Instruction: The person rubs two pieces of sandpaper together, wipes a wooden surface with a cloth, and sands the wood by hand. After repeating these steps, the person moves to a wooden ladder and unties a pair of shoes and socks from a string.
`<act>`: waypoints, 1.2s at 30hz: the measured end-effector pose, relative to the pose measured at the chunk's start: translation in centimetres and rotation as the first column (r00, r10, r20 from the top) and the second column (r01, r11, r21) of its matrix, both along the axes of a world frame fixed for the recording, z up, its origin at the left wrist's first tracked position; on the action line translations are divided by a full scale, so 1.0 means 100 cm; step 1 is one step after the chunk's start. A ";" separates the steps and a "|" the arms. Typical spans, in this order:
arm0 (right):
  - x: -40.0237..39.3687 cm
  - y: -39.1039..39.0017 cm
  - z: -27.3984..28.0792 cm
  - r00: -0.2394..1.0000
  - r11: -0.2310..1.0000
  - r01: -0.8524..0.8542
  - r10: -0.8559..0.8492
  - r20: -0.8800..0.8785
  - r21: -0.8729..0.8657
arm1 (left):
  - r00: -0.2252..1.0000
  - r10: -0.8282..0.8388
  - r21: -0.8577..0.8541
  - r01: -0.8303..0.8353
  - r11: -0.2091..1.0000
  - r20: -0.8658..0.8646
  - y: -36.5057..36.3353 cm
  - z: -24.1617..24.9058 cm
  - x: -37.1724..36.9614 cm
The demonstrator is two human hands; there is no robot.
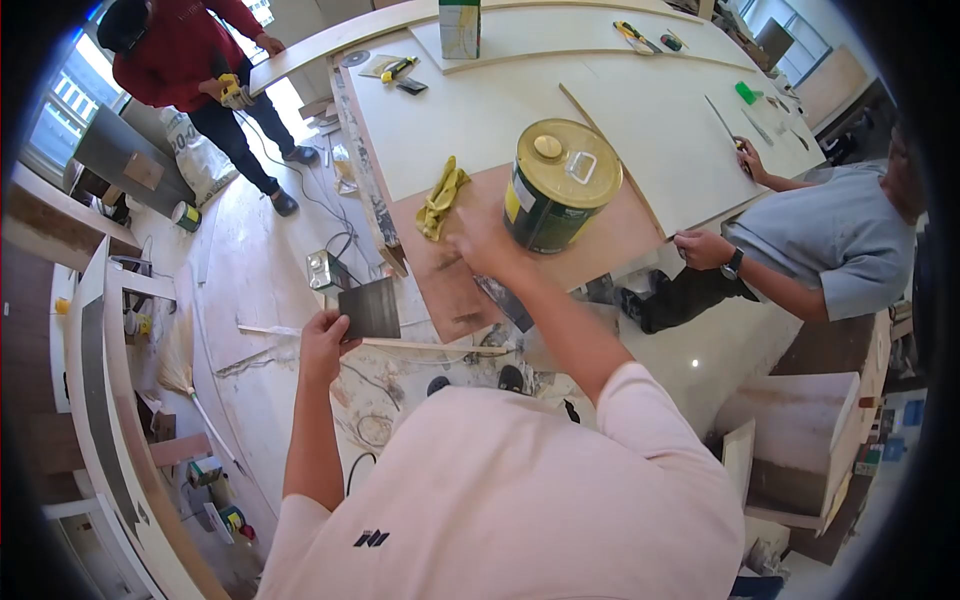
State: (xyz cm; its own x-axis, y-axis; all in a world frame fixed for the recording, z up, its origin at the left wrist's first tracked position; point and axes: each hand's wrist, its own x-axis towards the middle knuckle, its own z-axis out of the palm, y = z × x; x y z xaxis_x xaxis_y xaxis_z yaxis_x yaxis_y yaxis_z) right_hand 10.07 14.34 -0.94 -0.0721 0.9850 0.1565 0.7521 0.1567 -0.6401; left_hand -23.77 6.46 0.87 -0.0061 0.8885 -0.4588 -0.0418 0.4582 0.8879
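My left hand [323, 346] grips a dark rectangular sheet [371, 309] by its left edge, left of the worktable. My right hand [484, 243] is over the pinkish board [440, 290] at the table's near corner, blurred by motion, so its fingers cannot be made out. Just beyond it, a crumpled yellow-green cloth or glove [441, 198] lies on the table. To its right stands a large green and gold metal can [561, 186], upright, with a handle on its closed lid. A dark flat piece [503, 303] shows partly beneath my right forearm.
Across the white table [500, 110] lie a thin wooden strip [610, 150], tools [397, 70] and a box [460, 30]. One person [190, 60] at upper left holds a power tool; another [800, 230] works at right. A small tin [326, 271] and cables are at left.
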 end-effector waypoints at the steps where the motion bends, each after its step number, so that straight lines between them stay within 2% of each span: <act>1: -0.004 0.023 0.017 0.999 0.992 0.047 -0.049 -0.012 -0.120 | 0.999 0.045 0.008 -0.045 0.999 -0.007 -0.006 -0.002 -0.007; 4: -0.006 0.083 0.024 0.992 0.963 0.117 -0.125 -0.018 -0.242 | 0.983 0.181 0.001 -0.181 0.983 -0.010 -0.038 -0.011 -0.033; 7: -0.026 0.090 0.004 0.951 0.980 0.153 -0.181 0.251 0.129 | 0.943 0.332 -0.089 -0.330 0.940 0.013 -0.085 -0.025 -0.069; 10: -0.044 0.079 -0.014 0.917 0.975 0.219 -0.194 0.348 -0.035 | 0.878 0.478 -0.173 -0.469 0.866 0.015 -0.125 -0.039 -0.107; 13: -0.048 0.058 -0.040 0.923 0.996 0.045 -0.012 0.385 -0.079 | 0.836 0.547 -0.175 -0.532 0.828 0.047 -0.147 -0.050 -0.132; 15: -0.057 -0.002 -0.044 0.800 0.994 -0.084 0.110 0.590 -0.070 | 0.835 0.543 -0.140 -0.529 0.837 0.092 -0.144 -0.051 -0.140; 17: -0.079 -0.068 -0.031 0.629 0.981 -0.192 0.100 0.771 0.030 | 0.856 0.506 -0.142 -0.490 0.860 0.109 -0.129 -0.048 -0.134; 20: -0.070 -0.069 -0.035 0.760 0.973 -0.205 0.092 0.644 0.103 | 0.908 0.403 -0.131 -0.388 0.912 0.113 -0.101 -0.040 -0.126; 23: -0.049 -0.039 -0.056 0.868 0.982 0.024 -0.114 0.483 0.187 | 0.957 0.234 -0.074 -0.224 0.972 0.171 -0.068 -0.029 -0.103; 24: -0.051 -0.045 -0.050 0.873 0.987 0.010 -0.087 0.481 0.161 | 0.962 0.201 -0.050 -0.195 0.980 0.187 -0.060 -0.024 -0.096; 27: -0.067 -0.079 -0.046 0.919 0.969 -0.052 -0.049 0.392 0.242 | 0.963 0.124 0.003 -0.129 0.992 0.241 -0.037 -0.011 -0.073; 28: -0.071 -0.089 -0.053 0.925 0.940 -0.032 -0.101 0.366 0.339 | 0.963 0.101 0.008 -0.106 0.994 0.252 -0.036 -0.008 -0.070; 31: -0.054 -0.108 -0.056 0.918 0.974 0.064 -0.142 0.369 0.217 | 0.963 0.032 0.000 -0.033 0.999 0.268 -0.033 -0.008 -0.054; 34: -0.029 -0.088 -0.060 0.869 0.977 0.066 -0.156 0.469 0.203 | 0.960 -0.018 -0.001 0.019 1.000 0.279 -0.026 -0.011 -0.038; 36: -0.015 -0.074 -0.051 0.883 0.986 0.102 -0.150 0.445 0.132 | 0.959 -0.044 0.009 0.043 0.999 0.281 -0.026 -0.010 -0.031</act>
State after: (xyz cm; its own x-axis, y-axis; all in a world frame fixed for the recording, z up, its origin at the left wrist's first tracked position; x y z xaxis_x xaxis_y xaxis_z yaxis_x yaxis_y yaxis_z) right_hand 8.55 6.95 -6.00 -0.0352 0.9710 0.2363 0.9734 0.0868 -0.2119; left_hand -26.92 3.84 -0.11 0.1616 0.8862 -0.4342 -0.2701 0.4629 0.8443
